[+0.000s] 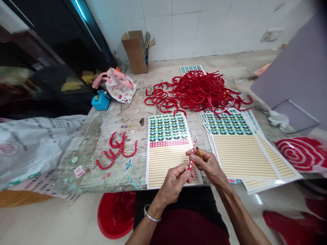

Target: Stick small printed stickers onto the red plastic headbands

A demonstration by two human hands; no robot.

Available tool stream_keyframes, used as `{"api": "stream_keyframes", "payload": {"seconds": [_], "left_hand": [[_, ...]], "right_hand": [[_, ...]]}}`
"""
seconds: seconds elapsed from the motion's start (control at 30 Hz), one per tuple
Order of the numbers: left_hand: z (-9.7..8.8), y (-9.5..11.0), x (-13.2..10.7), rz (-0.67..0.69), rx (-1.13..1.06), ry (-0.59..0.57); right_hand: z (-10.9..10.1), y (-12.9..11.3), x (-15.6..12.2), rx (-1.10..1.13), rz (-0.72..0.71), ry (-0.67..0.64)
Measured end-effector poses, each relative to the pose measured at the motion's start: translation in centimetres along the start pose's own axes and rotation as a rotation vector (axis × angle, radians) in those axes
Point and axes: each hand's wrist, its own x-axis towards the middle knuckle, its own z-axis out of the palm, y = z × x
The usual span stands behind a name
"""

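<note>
My left hand (176,180), with a metal bangle on the wrist, pinches the lower end of a narrow red strip with white dots (193,154). The fingers of my right hand (206,162) close on the strip higher up. A small brownish-yellow piece (199,153) shows at the right fingers; its kind is unclear. Beneath both hands lies a sticker sheet (167,166) with green-and-black prints at the top, a red dotted band, and yellowish rows ruled with red lines. Several curved red bands (130,154) lie to the left of the sheet.
A big heap of red bands (201,90) covers the table's back middle. More sticker sheets (240,156) are stacked at right. A cloth bag (120,86), a blue dispenser (100,101) and a cardboard box (135,54) stand at back left. A red basin (106,217) sits below the table.
</note>
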Motion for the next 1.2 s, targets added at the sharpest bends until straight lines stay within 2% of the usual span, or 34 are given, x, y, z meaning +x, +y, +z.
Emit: {"api": "stream_keyframes", "payload": {"seconds": [0.2,0.37,0.5,0.63,0.9,1.2], "left_hand": [[0.1,0.2,0.2,-0.023,-0.079,0.055],[0.1,0.4,0.4,-0.013,-0.037,0.106],[-0.3,0.6,0.1,0.022,0.02,0.036],[-0.6,0.5,-0.1,0.05,0.045,-0.034],[-0.2,0.2,0.0,0.004,-0.039,0.007],[-0.4,-0.4,0.0,-0.016,0.019,0.057]], "right_hand": [[0.6,-0.2,-0.2,-0.063,-0.029,-0.006],[0.9,-0.2,-0.4,-0.082,-0.067,-0.024],[0.3,-0.4,-0.3,0.009,-0.008,-0.067],[-0.3,-0.8,-0.3,-0.005,0.036,-0.144],[0.3,-0.8,-0.6,0.006,0.015,-0.126],[0.5,-0.3,-0.5,0.035,0.044,-0.075]]}}
